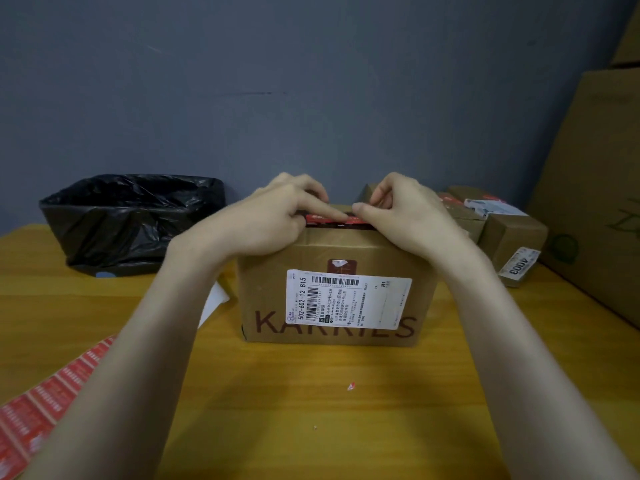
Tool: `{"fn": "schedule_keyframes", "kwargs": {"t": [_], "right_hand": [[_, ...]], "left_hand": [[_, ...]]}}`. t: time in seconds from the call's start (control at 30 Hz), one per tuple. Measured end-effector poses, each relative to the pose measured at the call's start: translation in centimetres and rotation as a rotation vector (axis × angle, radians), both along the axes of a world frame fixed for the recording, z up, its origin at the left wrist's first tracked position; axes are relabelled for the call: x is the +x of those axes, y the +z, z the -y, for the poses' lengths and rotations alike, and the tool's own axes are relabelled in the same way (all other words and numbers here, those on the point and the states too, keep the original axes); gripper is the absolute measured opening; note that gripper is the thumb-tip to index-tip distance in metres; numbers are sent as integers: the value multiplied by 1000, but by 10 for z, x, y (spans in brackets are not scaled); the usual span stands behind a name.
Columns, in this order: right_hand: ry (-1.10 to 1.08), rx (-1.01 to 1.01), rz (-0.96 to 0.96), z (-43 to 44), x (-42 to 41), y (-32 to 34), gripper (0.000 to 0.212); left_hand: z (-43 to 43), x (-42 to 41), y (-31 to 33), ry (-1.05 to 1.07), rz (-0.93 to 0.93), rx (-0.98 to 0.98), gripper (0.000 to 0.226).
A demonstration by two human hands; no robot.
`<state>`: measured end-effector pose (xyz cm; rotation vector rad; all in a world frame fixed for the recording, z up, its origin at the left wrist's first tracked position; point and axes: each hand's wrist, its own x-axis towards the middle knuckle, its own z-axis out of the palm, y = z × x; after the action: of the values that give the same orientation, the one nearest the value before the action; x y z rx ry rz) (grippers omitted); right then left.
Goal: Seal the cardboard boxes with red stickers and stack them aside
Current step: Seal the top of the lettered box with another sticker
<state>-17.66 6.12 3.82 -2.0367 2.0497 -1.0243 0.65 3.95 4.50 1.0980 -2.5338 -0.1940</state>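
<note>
A brown cardboard box (332,251), printed KARRIES and carrying a white shipping label (349,299), stands in the middle of the wooden table (311,410). A red sticker (332,221) lies along its top front edge. My left hand (273,220) presses the sticker down with a straight index finger. My right hand (405,216) is at the sticker's right end, thumb and curled fingers pinching there. A strip of red stickers (45,403) lies at the table's front left.
A bin lined with a black bag (131,220) stands at the back left. Several sealed small boxes (505,237) lie at the back right, beside a large cardboard carton (602,188). A white paper (214,303) and a red scrap (350,386) lie on the table.
</note>
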Motion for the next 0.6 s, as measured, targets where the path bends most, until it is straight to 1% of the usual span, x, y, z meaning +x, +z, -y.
{"fn": "schedule_keyframes", "kwargs": {"t": [0.07,0.13,0.37,0.53,0.6], "right_hand": [[-24,13,-42,1,4,-2,29],[-19,28,-52,1,3,-1,28],[36,45,88,0,-16,4,18],[76,41,168,3,-22,3,25],[82,38,174,3,-23,3,24]], "left_hand": [[1,1,0,-10,30,14,63],[3,4,1,-8,35,27,64],[5,19,5,21,3,130,59],[5,29,8,75,-61,169,55],[5,31,9,85,-83,174,54]]}}
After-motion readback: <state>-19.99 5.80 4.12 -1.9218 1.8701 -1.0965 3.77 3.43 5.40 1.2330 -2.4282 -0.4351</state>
